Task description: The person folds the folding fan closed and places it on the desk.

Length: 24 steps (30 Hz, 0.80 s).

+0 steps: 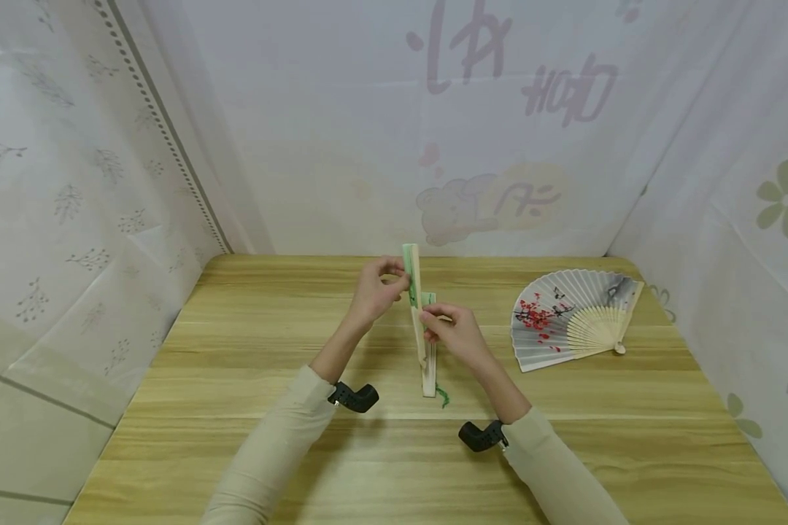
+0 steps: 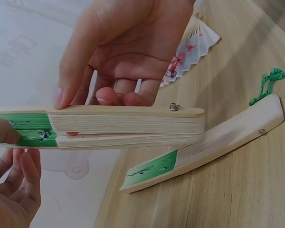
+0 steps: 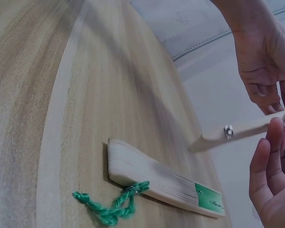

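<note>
The person is holding a closed green folding fan [image 1: 415, 292] up off the table [image 1: 249, 408] with both hands. The left hand [image 1: 376, 288] is pinching the far, paper end of it, thumb and fingers curled onto the green leaf. The right hand [image 1: 455, 329] is grasping the near, wooden part, fingers wrapped over the slats just short of the metal rivet [image 2: 174, 107], as the left wrist view is showing. The fan is hanging in the air between the two hands, its slats packed together and barely parted.

Directly beneath the hands, a second closed fan [image 1: 428, 368] is lying flat on the table, with a green cord [image 1: 442, 395] trailing from its near end toward the person. Well off to the right of the right hand, an open fan [image 1: 568, 317] painted with red blossoms is resting spread out on the wood.

As a judgement, the weak point is the left hand's pinch on the paper: pulling sideways there, rather than on the outer wooden guard, could be creasing or tearing the leaf. The right hand's fingers are sitting near the pivot, so squeezing too hard could be jamming the slats. A slipping grip at either end would be dropping the held fan onto the one lying below, knocking it askew.
</note>
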Motion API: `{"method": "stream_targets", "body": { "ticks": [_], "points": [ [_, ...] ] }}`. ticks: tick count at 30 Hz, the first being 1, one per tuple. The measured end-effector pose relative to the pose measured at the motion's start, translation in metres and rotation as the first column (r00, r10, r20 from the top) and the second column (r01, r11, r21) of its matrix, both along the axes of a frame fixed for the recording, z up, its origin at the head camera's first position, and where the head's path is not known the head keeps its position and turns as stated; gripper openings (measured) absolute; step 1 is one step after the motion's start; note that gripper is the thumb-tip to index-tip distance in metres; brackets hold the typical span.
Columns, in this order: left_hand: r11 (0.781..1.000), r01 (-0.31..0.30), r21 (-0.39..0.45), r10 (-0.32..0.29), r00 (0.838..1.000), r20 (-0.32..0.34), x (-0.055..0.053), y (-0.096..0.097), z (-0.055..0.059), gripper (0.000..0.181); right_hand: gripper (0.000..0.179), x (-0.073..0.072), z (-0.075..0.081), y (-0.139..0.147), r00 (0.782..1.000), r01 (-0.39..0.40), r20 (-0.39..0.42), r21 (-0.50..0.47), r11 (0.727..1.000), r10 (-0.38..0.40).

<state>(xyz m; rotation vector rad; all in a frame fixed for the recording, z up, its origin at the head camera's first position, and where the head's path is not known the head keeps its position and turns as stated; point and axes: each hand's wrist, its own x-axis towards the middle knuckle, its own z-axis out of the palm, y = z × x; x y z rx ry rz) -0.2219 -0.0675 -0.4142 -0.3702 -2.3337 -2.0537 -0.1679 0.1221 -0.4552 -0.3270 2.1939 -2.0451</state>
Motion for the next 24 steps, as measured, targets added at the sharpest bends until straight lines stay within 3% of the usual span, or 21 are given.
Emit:
{"method": "stream_targets", "body": {
  "ticks": [5, 12, 18, 24],
  "points": [
    [1.000, -0.007, 0.016, 0.007, 1.000, 0.030, 0.001, 0.000, 0.000, 0.019, 0.026, 0.000, 0.002, -0.003, 0.999, 0.026, -0.025, 0.023, 0.999, -0.026],
    [1.000, -0.003, 0.014, 0.002, 0.999, 0.032, 0.002, -0.002, 0.000, 0.017, 0.024, 0.012, 0.029, -0.006, 0.998, 0.008, -0.066, 0.043, 0.999, -0.005],
    [1.000, -0.006, 0.030, 0.004, 0.998, 0.060, 0.003, -0.004, -0.001, 0.017, 0.025, 0.001, 0.004, -0.005, 0.993, 0.023, -0.114, 0.082, 0.996, -0.013],
    [0.999, 0.001, 0.035, -0.004, 0.997, 0.083, 0.005, -0.007, -0.002, 0.018, 0.024, -0.001, -0.005, -0.006, 0.983, 0.033, -0.182, 0.089, 0.995, -0.016]
  ]
}}
